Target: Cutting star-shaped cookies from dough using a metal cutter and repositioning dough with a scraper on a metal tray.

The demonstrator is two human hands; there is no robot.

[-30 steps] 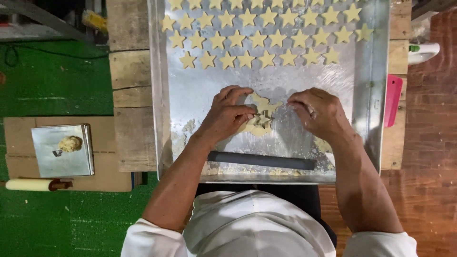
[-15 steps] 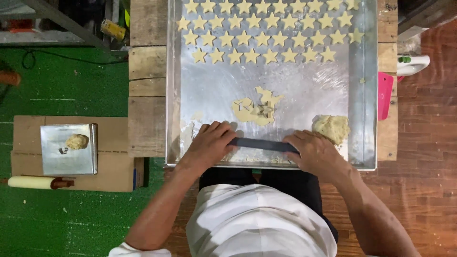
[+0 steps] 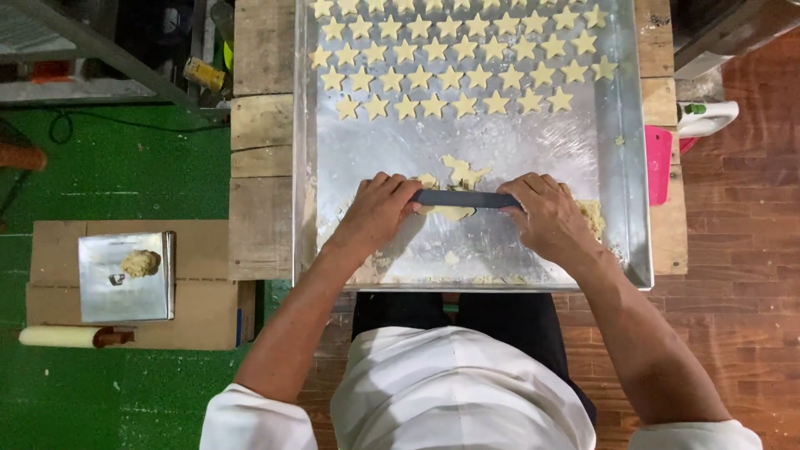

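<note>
Both hands grip a dark flat scraper bar (image 3: 467,199) laid crosswise on the metal tray (image 3: 621,208): left hand (image 3: 379,210) clamped on its left end, right hand (image 3: 546,215) on its right end, hands apart w/ bar between. Bar sits on dough scraps (image 3: 462,172) mid-tray. Dough lump (image 3: 593,218) just beside right hand. Rows of star cutouts (image 3: 450,77) fill far half of tray.

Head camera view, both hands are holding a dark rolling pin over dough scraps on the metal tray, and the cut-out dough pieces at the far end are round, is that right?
Not quite: the head view shows the cut-outs are star-shaped, not round. The rest holds: left hand and right hand hold the dark rolling pin over dough scraps on the metal tray.
</note>
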